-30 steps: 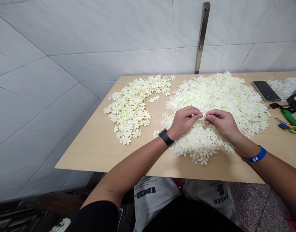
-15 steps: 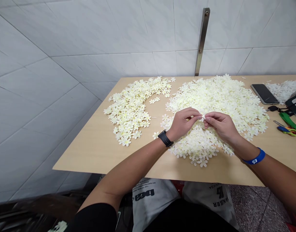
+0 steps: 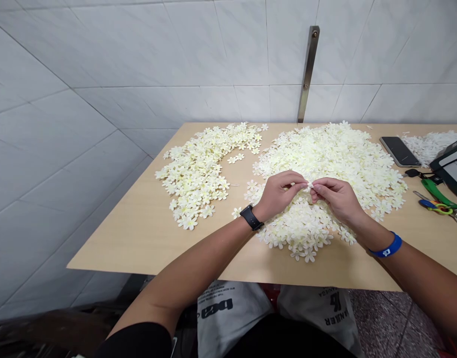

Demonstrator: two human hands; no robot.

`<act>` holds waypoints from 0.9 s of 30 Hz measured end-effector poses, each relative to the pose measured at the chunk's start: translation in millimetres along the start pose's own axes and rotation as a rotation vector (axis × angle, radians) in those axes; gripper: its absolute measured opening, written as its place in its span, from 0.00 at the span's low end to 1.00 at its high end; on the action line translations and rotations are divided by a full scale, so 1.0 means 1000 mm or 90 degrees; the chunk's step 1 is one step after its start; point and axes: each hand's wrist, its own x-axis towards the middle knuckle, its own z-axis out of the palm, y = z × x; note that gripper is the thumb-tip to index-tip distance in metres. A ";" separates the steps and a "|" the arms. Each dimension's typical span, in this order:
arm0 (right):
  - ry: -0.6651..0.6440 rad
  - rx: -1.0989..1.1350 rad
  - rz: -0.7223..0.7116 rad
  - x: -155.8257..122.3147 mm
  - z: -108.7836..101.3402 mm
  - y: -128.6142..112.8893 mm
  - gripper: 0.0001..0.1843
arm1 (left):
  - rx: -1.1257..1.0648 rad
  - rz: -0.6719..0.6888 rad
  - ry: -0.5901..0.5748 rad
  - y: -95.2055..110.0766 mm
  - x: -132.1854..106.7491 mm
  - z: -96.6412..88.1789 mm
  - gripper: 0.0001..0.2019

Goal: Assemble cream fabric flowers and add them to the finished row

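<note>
White flower (image 3: 310, 185), too small to read clearly, sits between two sets of fingertips, raised over the near half of the big pile (image 3: 336, 154) of blossoms, and every eye is on it! Closest in, a black watch (image 3: 251, 218) rides at the big pile's near left fringe, with a blue wristband (image 3: 388, 247) out by its near right corner. On to the grips: the left hand (image 3: 280, 194) pinches thumb to forefinger on the flower, no gap to speak of, and the right hand (image 3: 338, 199) meets it from the other side, just as tight, those fingertips all but touching.

Now the table (image 3: 131, 238), running beneath it all. Right of the big pile lie scissors (image 3: 437, 207) with blue and yellow on the handles, a green-handled tool (image 3: 439, 193) just beyond them. Left of the big pile, well apart, curves a smaller heap (image 3: 202, 174) of the same blossoms. So what's the score? One flower is in hand, not set down; if the smaller heap is the finished lot, and that's only my guess, by far the larger share is left. Past the big pile's right shoulder, there's a phone (image 3: 401, 151), then thin white pieces (image 3: 429, 144). Furthest off, behind the pile, a metal strip (image 3: 308, 74) climbs the tiled wall (image 3: 231, 44).
</note>
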 end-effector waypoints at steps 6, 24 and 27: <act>0.002 -0.004 0.007 0.000 -0.001 -0.001 0.16 | -0.007 -0.004 -0.010 0.000 0.000 0.000 0.07; 0.006 -0.038 -0.005 -0.002 0.000 -0.003 0.14 | 0.012 0.002 -0.014 0.003 0.000 0.000 0.07; 0.014 -0.041 0.000 -0.002 0.000 -0.002 0.14 | 0.044 0.020 -0.013 0.002 -0.001 0.000 0.08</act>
